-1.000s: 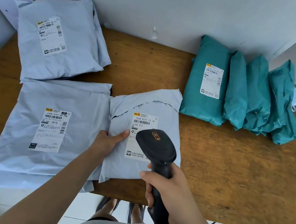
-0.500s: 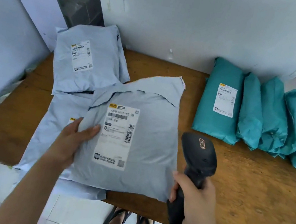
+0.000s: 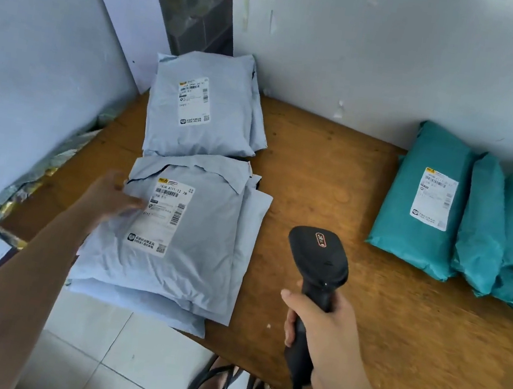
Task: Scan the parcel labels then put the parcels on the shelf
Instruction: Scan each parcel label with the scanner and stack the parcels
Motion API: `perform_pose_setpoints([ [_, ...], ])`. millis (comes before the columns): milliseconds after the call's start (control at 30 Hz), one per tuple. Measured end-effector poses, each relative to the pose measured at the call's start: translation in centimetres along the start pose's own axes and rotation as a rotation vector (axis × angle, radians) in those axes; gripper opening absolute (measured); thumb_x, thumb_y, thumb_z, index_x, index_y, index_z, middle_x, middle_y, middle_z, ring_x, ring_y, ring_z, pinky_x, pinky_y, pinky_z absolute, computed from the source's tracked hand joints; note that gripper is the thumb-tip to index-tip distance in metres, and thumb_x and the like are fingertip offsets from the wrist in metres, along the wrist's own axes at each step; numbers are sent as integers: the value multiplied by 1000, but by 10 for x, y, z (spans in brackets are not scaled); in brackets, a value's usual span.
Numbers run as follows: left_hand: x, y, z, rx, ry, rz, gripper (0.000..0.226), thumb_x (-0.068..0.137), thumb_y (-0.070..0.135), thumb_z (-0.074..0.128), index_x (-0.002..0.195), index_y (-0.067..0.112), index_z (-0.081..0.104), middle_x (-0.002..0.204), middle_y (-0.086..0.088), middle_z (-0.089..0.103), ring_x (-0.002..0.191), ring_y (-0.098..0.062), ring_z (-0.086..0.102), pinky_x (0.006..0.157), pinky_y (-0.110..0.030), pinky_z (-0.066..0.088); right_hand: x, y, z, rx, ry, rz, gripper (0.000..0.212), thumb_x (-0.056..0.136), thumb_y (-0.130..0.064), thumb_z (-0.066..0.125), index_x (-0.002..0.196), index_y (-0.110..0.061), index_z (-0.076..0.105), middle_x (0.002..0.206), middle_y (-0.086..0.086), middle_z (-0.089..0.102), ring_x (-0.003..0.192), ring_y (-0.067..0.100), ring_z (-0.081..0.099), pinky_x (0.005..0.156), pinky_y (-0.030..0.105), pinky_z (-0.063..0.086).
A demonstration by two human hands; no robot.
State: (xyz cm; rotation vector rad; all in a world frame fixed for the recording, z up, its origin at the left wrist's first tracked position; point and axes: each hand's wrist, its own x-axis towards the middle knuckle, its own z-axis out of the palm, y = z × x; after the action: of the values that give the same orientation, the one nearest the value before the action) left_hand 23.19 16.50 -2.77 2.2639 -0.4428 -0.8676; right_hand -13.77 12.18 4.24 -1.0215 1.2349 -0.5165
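Grey plastic mailers are lying in a stack (image 3: pixel 173 248) on the wooden table (image 3: pixel 334 179), and the left hand (image 3: pixel 111 196) is resting flat and spread on the top parcel (image 3: pixel 195 235), fingertips touching the left edge of its white label (image 3: pixel 163 217), gripping nothing. Beyond that hand, a second grey pile (image 3: pixel 200 112) is sitting against the white wall (image 3: pixel 386 53). To the right of the stack, apart from it, the right hand (image 3: pixel 324 331) is wrapping tightly around the handle of a black barcode scanner (image 3: pixel 319 253), holding it upright above the table with its head tilting toward the parcels. Further right of that hand, teal parcels (image 3: pixel 483 225) are leaning in a row, the nearest one showing a label.
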Motion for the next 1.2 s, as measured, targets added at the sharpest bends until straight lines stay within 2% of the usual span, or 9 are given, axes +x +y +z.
perform_pose_setpoints([
  [100, 15, 25, 16, -77, 203, 90, 49, 81, 13, 67, 126, 8, 51, 108, -7, 59, 85, -17, 57, 70, -28, 44, 4, -5, 6, -29, -6, -3, 15, 82, -5, 68, 86, -3, 53, 50, 15, 50, 40, 22, 42, 49, 31, 42],
  [200, 34, 53, 32, -113, 288, 172, 41, 87, 14, 59, 126, 7, 50, 119, -11, 57, 96, -22, 56, 77, -30, 42, 6, -16, 13, -64, -14, -23, 15, 81, -4, 69, 83, -5, 54, 49, 15, 50, 38, 20, 42, 46, 29, 43],
  [400, 115, 72, 40, -34, 212, -116, 77, 76, 45, 62, 135, 3, 36, 137, -18, 44, 123, -36, 47, 102, -46, 42, 18, -48, 33, -159, -133, -42, 15, 81, -7, 69, 83, -12, 55, 46, 9, 50, 35, 17, 41, 48, 30, 42],
  [600, 144, 86, 47, 42, 161, -95, 111, 70, 62, 69, 145, -3, 18, 151, -18, 31, 139, -35, 31, 114, -44, 28, 29, -51, 48, -246, -210, -24, 17, 80, -12, 69, 87, -18, 55, 42, 3, 48, 33, 14, 43, 52, 33, 44],
  [800, 138, 98, 48, -237, 238, 4, 69, 69, 26, 83, 123, 2, 47, 120, -6, 56, 112, -24, 54, 92, -30, 47, 31, -43, 45, -216, -167, 6, 16, 80, -8, 69, 82, -15, 56, 43, 6, 49, 34, 16, 41, 56, 36, 47],
  [867, 124, 110, 51, -385, 195, 107, 35, 73, 16, 78, 94, 13, 51, 93, -1, 54, 88, -22, 54, 71, -29, 48, 30, -40, 44, -218, -151, 14, 14, 81, -8, 69, 83, -13, 56, 42, 4, 49, 35, 16, 41, 57, 37, 48],
  [933, 107, 121, 57, -516, 101, 196, 29, 76, 8, 72, 90, 15, 47, 90, -2, 55, 77, -22, 55, 56, -26, 45, 29, -39, 41, -213, -134, 11, 14, 81, -8, 69, 84, -13, 56, 41, 3, 50, 36, 16, 42, 56, 34, 46],
  [1100, 50, 152, 64, -877, -160, 336, 46, 78, -10, 60, 120, 7, 52, 115, -9, 66, 104, -29, 65, 84, -41, 56, 23, -44, 30, -156, -105, -17, 15, 82, -7, 68, 90, -7, 55, 42, 4, 50, 35, 18, 42, 51, 30, 42],
  [1200, 4, 151, 63, -1080, -324, 280, 55, 81, -9, 55, 133, 6, 49, 122, -11, 65, 107, -28, 66, 85, -42, 56, 10, -48, 12, -74, -88, -41, 20, 79, -9, 73, 88, -4, 55, 46, 10, 49, 36, 20, 40, 47, 28, 42],
])
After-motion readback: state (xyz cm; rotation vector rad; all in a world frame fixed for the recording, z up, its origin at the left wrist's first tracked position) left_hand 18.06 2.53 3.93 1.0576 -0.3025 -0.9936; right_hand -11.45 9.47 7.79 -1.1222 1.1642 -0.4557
